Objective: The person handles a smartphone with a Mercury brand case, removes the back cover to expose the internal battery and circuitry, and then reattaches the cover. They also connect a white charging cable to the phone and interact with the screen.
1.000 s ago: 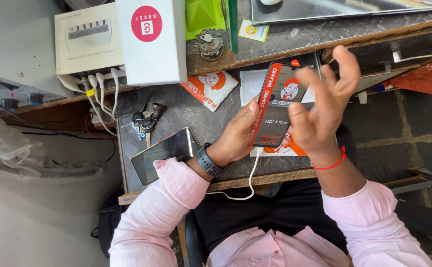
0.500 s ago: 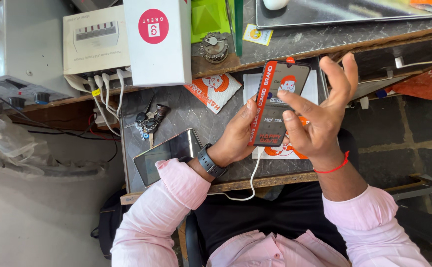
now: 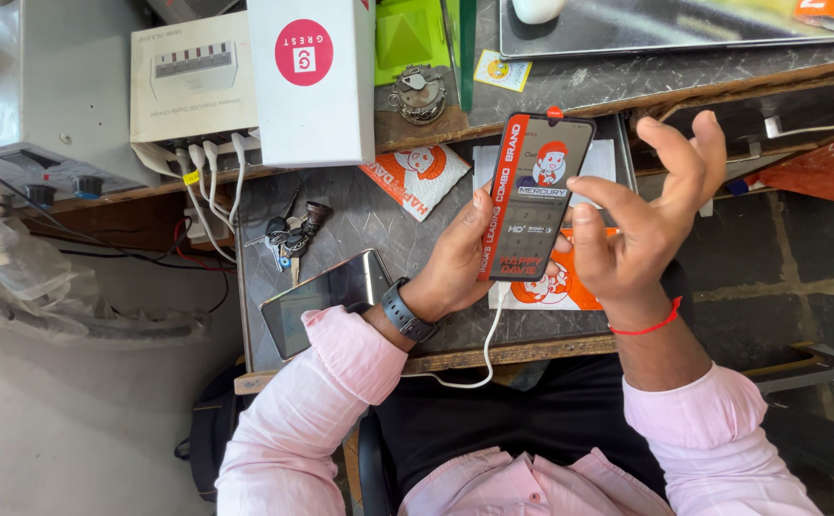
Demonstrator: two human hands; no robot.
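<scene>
Dark phone [image 3: 537, 196] with red-striped screen film, upright over the grey desk, white cable attached

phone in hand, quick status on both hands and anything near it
Left hand grips the phone, white cable hanging from its bottom. Right hand open, fingers at the phone's right edge. Second phone and keys lie left.

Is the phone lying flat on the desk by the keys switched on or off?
It looks off: the phone beside the keys shows only a dark, reflective screen with no picture.
</scene>
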